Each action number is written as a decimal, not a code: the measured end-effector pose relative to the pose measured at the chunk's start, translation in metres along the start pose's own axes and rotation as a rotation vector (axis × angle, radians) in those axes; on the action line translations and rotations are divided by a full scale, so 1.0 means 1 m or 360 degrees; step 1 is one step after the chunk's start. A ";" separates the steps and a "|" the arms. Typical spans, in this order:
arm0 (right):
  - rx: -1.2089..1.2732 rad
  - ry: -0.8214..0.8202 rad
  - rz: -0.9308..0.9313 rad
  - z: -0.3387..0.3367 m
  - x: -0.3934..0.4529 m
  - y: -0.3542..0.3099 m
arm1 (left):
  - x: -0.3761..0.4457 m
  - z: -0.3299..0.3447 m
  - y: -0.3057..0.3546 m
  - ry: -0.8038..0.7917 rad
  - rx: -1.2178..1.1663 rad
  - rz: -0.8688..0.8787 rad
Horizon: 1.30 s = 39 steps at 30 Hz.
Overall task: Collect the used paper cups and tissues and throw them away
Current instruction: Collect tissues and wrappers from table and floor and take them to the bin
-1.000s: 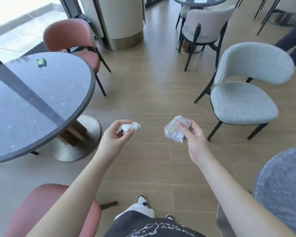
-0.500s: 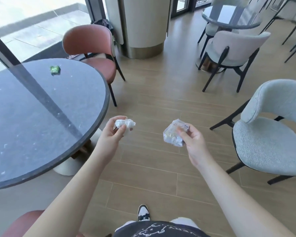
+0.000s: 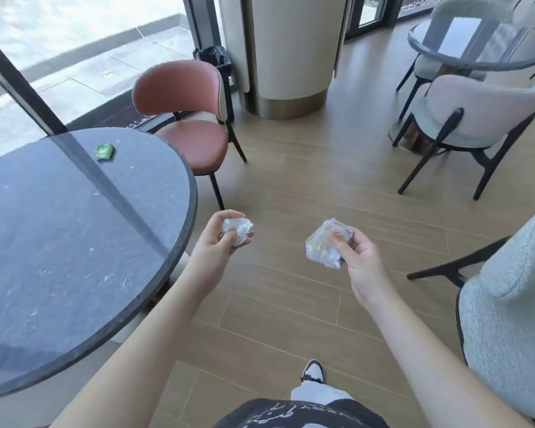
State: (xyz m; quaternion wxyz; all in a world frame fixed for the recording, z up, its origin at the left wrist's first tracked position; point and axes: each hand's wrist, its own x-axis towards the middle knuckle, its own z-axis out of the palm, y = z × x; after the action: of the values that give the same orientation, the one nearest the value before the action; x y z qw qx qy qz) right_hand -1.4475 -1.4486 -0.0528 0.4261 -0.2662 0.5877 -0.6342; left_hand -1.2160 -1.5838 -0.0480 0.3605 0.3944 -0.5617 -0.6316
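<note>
At mid-frame, the left hand (image 3: 218,245) grips a balled tissue (image 3: 237,230); the right hand (image 3: 360,261) pinches a crumpled clear wrapper (image 3: 325,244). A green scrap (image 3: 105,152) lies on the table (image 3: 59,257), upper left.

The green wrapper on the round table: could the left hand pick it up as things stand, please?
Probably not yet. The left hand already grips a crumpled tissue, and the green wrapper lies across the round table, far from it. Nothing blocks the tabletop path, though.
</note>
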 end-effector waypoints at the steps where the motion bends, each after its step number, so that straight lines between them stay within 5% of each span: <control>1: 0.0011 -0.0009 0.0009 -0.005 0.016 -0.006 | 0.012 0.005 0.002 0.0019 0.0040 -0.0015; 12: -0.0024 -0.0231 0.0082 0.012 0.157 -0.029 | 0.113 0.014 0.010 0.0293 0.0585 0.0013; 24: -0.0201 -0.0450 0.0071 0.126 0.324 -0.040 | 0.266 -0.076 0.016 0.0526 -0.0088 0.0009; 39: -0.0164 -0.0745 0.0144 0.233 0.507 -0.031 | 0.403 -0.152 0.029 0.0791 0.0036 -0.0196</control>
State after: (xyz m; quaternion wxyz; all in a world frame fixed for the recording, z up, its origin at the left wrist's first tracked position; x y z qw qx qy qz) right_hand -1.5098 -2.0039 -0.0665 0.5645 -0.4007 0.5159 -0.5046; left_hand -1.2514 -2.0135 -0.0651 0.4440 0.5750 -0.4378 -0.5297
